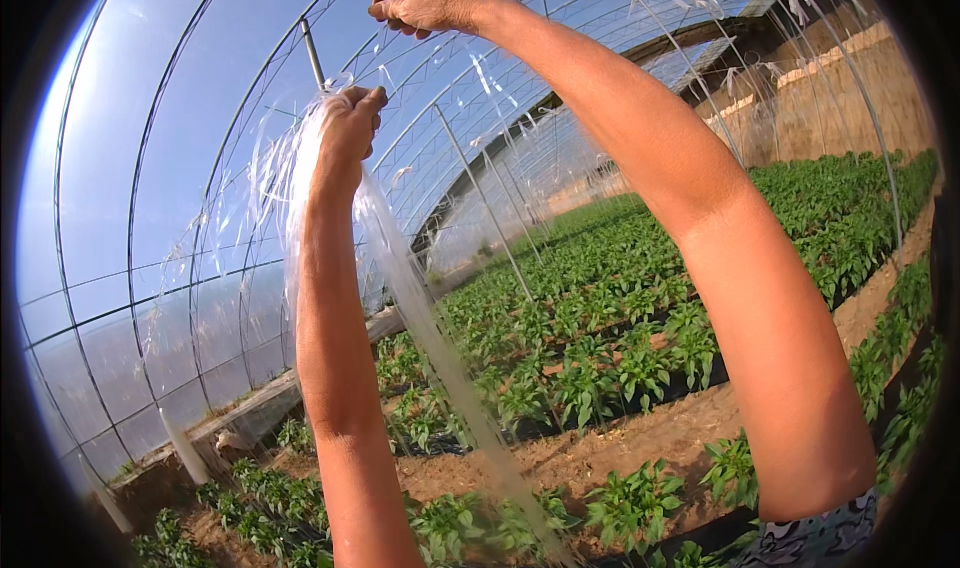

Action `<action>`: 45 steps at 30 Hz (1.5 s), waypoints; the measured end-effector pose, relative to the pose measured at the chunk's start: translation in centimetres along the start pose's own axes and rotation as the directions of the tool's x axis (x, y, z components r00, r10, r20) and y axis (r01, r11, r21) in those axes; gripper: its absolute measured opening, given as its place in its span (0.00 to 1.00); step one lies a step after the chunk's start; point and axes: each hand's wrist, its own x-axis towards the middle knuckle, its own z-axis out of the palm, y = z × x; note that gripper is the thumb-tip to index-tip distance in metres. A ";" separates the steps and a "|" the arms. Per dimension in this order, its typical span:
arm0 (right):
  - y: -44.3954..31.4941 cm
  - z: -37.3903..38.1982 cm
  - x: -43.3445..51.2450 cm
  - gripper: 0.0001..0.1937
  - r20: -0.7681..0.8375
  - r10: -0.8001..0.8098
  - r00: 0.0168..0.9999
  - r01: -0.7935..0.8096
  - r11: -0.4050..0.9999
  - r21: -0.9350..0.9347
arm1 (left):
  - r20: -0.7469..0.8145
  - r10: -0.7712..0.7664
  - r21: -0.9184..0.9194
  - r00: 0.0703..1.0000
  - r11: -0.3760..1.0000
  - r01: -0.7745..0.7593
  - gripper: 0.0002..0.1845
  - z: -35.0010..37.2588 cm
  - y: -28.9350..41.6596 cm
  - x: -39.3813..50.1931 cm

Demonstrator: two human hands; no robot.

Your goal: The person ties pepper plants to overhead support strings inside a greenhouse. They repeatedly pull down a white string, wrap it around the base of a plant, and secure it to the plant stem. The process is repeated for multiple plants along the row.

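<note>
A bundle of thin white translucent plastic strips (300, 163) is gripped in my left hand (351, 121), which is raised at the upper middle left. Loose loops stick out around the fist, and a long tail of strips (427, 305) hangs down to the right of my left forearm, past the plants. Higher up and to the right, my right hand (424, 1) is lifted near the overhead frame with its fingers curled together. No strip shows plainly in it, and the inside of its fingers is hidden.
Arched metal trusses (247, 80) of a greenhouse span overhead, with a post (312, 54) behind my left hand. White strips (491, 80) dangle farther back. Rows of green pepper-like plants (585, 373) grow between soil paths (637, 433). An earthen wall (840, 95) stands at the right.
</note>
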 end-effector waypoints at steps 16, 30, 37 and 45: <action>-1.3 -3.2 -9.0 0.13 0.293 0.630 0.719 -0.695 0.658 0.292 | -0.227 -0.086 -0.114 0.970 0.992 0.062 0.16 7.5 2.2 -0.3; -2.2 -3.5 -9.2 0.06 0.379 0.649 0.660 -0.680 0.301 0.668 | -0.051 -0.434 -0.694 0.899 0.663 0.281 0.11 9.7 2.6 -3.0; -1.7 -3.2 -10.8 0.09 0.351 0.566 0.746 -0.635 0.446 0.631 | 0.341 -0.175 -0.810 0.924 0.443 0.383 0.15 10.6 6.5 -12.5; -0.7 1.8 -8.7 0.08 0.336 0.603 0.724 -0.442 0.032 0.896 | 0.211 -0.265 -0.717 0.941 0.613 0.333 0.12 6.6 6.0 -12.6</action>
